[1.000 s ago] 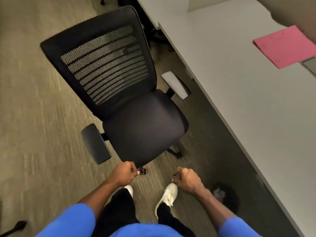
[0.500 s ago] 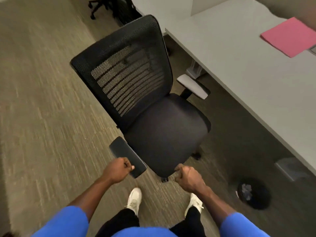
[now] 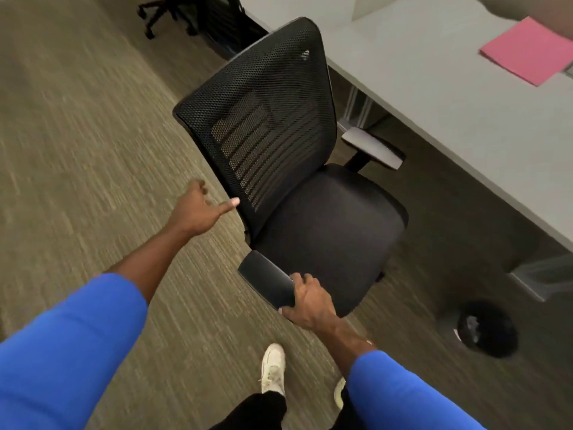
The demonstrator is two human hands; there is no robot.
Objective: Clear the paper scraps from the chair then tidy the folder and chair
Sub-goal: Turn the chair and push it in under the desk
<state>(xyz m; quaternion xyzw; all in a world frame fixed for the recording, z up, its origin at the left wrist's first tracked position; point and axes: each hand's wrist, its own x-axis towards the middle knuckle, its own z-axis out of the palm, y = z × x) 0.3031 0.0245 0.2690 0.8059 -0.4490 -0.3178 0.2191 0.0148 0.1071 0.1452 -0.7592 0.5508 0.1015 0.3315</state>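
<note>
Since half a second ago: left hand (image 3: 198, 209) left near armrest (image 3: 268, 280), now reaches toward mesh backrest edge, fingers spread open, thumb tip just beside backrest. Right hand (image 3: 308, 302) moved from seat front onto near armrest, fingers wrapped around its end. Office chair (image 3: 328, 225) on carpet, seat bare, turned beside grey desk (image 3: 449, 113). Black waste bin (image 3: 486, 328) on floor under desk edge. Pink folder (image 3: 525, 51) flat on desk, far right.

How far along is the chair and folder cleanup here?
Done: the seat shows no scraps, and the bin holds crumpled paper. The folder lies closed on the desk. In hand: the right hand grips the armrest while the left hand reaches open for the backrest. Left: pushing the chair in at the desk.
</note>
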